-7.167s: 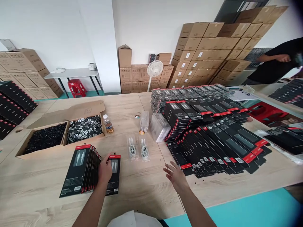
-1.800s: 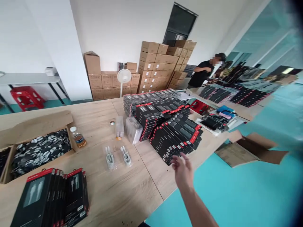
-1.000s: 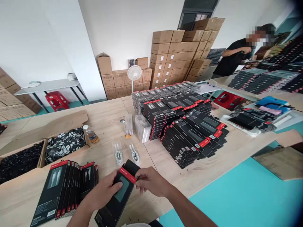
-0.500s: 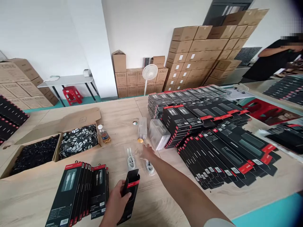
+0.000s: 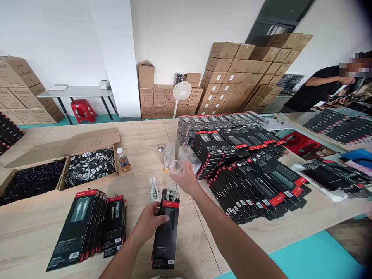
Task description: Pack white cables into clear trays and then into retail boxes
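Note:
My left hand (image 5: 149,224) grips a black box with a red band (image 5: 167,236), its upper end at the far side. A bagged white cable (image 5: 172,192) shows at that upper end, beyond the red band. Just left of it lies another bagged white cable (image 5: 154,190) on the table. My right hand (image 5: 186,178) is above the table, fingers bent around the edge of a clear plastic piece (image 5: 176,166), beside the clear plastic trays (image 5: 188,155). A slimmer stack of clear trays (image 5: 169,155) stands to the left, near a small orange disc (image 5: 166,170).
Filled black boxes (image 5: 72,228) lean at the left. Behind them are cartons of black-and-white tags (image 5: 90,167) and dark small parts (image 5: 37,180), with a bottle (image 5: 123,159) alongside. Flat black boxes (image 5: 255,190) fan out at the right. A person (image 5: 316,87) stands at the far right.
The box in my left hand has swung more upright and moved right. One cable is now at its upper end. My right hand has moved to the clear plastic.

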Available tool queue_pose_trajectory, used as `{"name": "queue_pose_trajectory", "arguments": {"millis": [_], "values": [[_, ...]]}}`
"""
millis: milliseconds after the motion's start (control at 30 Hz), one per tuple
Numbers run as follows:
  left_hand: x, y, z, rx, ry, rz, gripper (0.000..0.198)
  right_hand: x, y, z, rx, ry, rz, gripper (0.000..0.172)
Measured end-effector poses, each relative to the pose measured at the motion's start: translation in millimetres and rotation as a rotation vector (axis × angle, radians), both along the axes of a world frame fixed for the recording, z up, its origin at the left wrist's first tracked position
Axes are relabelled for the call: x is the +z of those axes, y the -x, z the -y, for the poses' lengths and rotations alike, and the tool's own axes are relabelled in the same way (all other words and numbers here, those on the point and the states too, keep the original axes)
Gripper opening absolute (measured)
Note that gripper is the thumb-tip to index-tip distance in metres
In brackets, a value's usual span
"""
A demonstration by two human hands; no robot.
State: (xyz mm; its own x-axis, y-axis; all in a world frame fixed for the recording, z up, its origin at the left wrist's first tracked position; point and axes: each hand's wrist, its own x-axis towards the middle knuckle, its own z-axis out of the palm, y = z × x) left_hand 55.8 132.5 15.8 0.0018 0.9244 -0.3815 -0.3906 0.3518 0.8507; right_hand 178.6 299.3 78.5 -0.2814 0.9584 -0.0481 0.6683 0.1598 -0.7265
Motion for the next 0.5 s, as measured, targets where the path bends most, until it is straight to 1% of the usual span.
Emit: {"name": "queue_pose_trajectory", "arguments": {"millis": [33, 67, 167, 200, 267, 333, 367, 433, 500], "values": [[4.9, -1.1, 1.7, 0.013, -0.010, 0.010, 0.046, 3.0, -1.6, 11.0, 0.043, -0.021, -0.006, 0.072], [8.9, -1.9, 4.2, 0.030, -0.016, 0.021, 0.047, 4.9, -3.9, 22.6, 0.104, -0.053, -0.013, 0.064], [15.6, -3.6, 15.4, 0.092, -0.006, 0.049, 0.048, 4.0, -16.1, 58.9, 0.327, -0.140, -0.031, 0.030], [16.3, -4.3, 20.1, 0.101, 0.005, 0.044, 0.050, 1.6, -21.7, 70.7, 0.378, -0.132, -0.033, 0.025], [16.6, -6.2, 30.9, 0.101, 0.012, 0.002, 0.054, -5.9, -34.3, 92.3, 0.422, -0.058, -0.040, 0.025], [17.0, -8.3, 42.0, 0.093, -0.019, -0.050, 0.064, -16.0, -46.5, 110.5, 0.404, 0.049, -0.100, 0.024], [17.7, -9.0, 46.9, 0.087, -0.045, -0.073, 0.070, -21.5, -51.8, 118.3, 0.373, 0.104, -0.163, 0.025], [20.1, -9.0, 54.0, 0.046, -0.100, -0.108, 0.078, -32.4, -59.2, 131.6, 0.272, 0.221, -0.341, 0.034], [23.0, -6.8, 56.2, -0.047, -0.149, -0.147, 0.074, -41.2, -62.3, 141.8, 0.175, 0.352, -0.512, 0.046]]}}
